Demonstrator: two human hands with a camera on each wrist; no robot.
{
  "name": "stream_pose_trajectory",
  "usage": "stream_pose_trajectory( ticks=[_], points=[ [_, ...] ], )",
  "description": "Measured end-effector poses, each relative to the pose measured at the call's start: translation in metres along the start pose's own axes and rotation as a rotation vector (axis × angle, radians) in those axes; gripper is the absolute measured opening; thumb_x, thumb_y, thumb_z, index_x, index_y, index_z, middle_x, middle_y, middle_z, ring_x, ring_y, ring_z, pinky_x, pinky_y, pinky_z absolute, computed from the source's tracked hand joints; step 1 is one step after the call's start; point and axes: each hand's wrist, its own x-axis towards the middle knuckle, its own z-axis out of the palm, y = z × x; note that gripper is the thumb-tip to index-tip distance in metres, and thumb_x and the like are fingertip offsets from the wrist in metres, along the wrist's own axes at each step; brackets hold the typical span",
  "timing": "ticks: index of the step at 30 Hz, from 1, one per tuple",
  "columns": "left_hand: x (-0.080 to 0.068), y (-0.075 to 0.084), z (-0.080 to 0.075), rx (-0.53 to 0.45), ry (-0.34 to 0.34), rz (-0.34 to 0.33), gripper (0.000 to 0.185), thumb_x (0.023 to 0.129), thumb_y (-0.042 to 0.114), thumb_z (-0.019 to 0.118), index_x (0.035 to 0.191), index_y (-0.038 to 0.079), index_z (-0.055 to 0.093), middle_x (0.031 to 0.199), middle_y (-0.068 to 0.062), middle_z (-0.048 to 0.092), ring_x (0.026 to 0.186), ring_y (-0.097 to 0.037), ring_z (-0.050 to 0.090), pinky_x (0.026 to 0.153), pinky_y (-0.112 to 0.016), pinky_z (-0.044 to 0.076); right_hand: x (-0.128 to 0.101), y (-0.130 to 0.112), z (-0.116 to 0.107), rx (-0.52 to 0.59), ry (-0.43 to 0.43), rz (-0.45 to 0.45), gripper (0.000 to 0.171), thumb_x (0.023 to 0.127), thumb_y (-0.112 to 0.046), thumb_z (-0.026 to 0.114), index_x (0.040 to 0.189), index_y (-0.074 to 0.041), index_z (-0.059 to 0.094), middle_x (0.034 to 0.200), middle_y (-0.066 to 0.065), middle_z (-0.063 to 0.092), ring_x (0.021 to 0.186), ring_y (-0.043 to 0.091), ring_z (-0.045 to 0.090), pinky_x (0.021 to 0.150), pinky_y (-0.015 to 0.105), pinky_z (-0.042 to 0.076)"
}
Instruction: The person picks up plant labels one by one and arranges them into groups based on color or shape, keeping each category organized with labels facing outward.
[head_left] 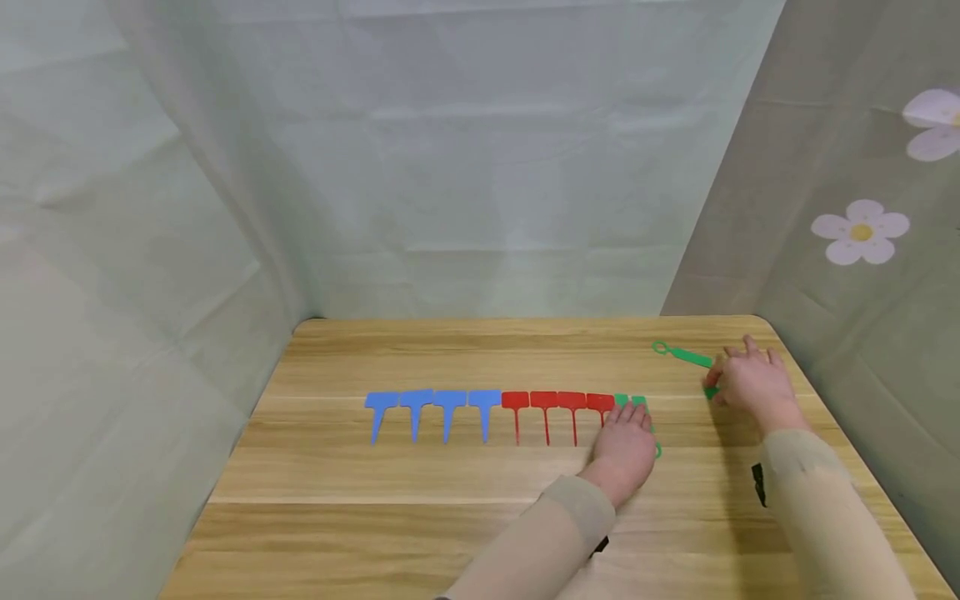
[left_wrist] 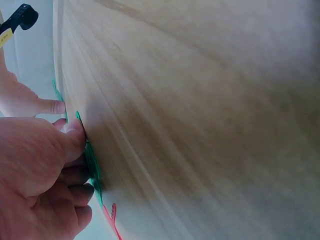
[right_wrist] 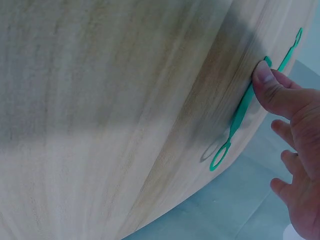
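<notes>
The loose green tag [head_left: 686,357] lies flat at the worktop's [head_left: 480,483] far right, long axis slanting, ring end far-left. The right hand [head_left: 753,383] pins its near end under a spread grip; it could skid sideways. The left hand [head_left: 626,446] presses flat on the green tags in the row [head_left: 637,403], and may nudge the red tags [head_left: 558,402].

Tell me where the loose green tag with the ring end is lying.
In the head view the loose green tag lies near the table's far right corner, apart from the row, with the right hand touching its near end.
</notes>
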Motion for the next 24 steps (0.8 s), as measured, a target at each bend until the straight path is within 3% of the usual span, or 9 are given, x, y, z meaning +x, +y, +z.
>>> stream_pose_trajectory(
  ticks=[14, 24],
  points=[
    [-0.0006, 0.0004, -0.0017, 0.009, -0.009, -0.007, 0.051, 0.116, 0.038, 0.042, 0.167, 0.033, 0.038, 0.173, 0.016, 0.027, 0.16, -0.007, 0.021, 0.128, -0.026, 0.019, 0.0005, -0.0009, -0.0007, 0.044, -0.015, 0.105, 0.026, 0.077, -0.022, 0.095, 0.088, -0.015, 0.072, 0.147, 0.045, 0.045, 0.144, 0.074, 0.013, 0.113, 0.087, 0.01],
    [0.0052, 0.0042, 0.0026, 0.035, -0.024, -0.014, 0.054, 0.115, 0.047, 0.039, 0.168, 0.034, 0.035, 0.174, 0.017, 0.025, 0.161, -0.007, 0.019, 0.129, -0.027, 0.018, -0.0016, -0.0057, -0.0025, 0.059, -0.018, 0.135, 0.026, 0.079, -0.018, 0.094, 0.09, -0.01, 0.072, 0.14, 0.044, 0.053, 0.143, 0.075, 0.013, 0.114, 0.086, 0.011]
  ],
)
